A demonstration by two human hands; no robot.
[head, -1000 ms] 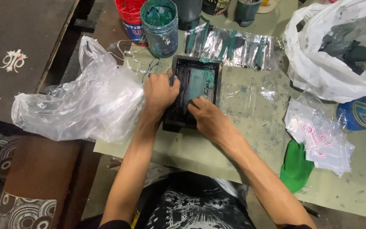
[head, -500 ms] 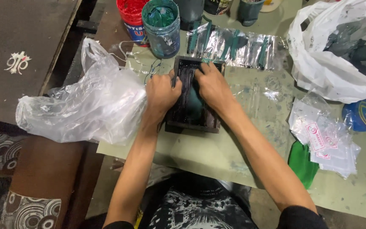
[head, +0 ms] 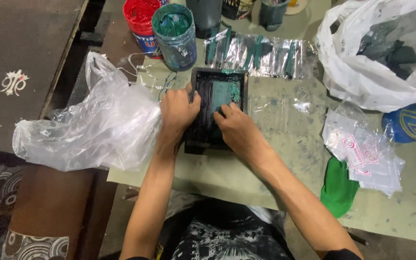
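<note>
Small black printing frame (head: 216, 109) lying flat on a stained green table (head: 246, 173); left hand (head: 176, 111) clasped over its left edge, right hand (head: 237, 132) pressed inside against green ink. Green paint tub (head: 175, 30) and red paint tub (head: 140, 19) just beyond; clear plastic bag (head: 90, 127) touching the left hand; white bag (head: 376, 53) at far right; green glove (head: 338, 188) at near right

We see a small black screen frame (head: 216, 108) lying flat on the table, its mesh smeared with green ink.
</note>
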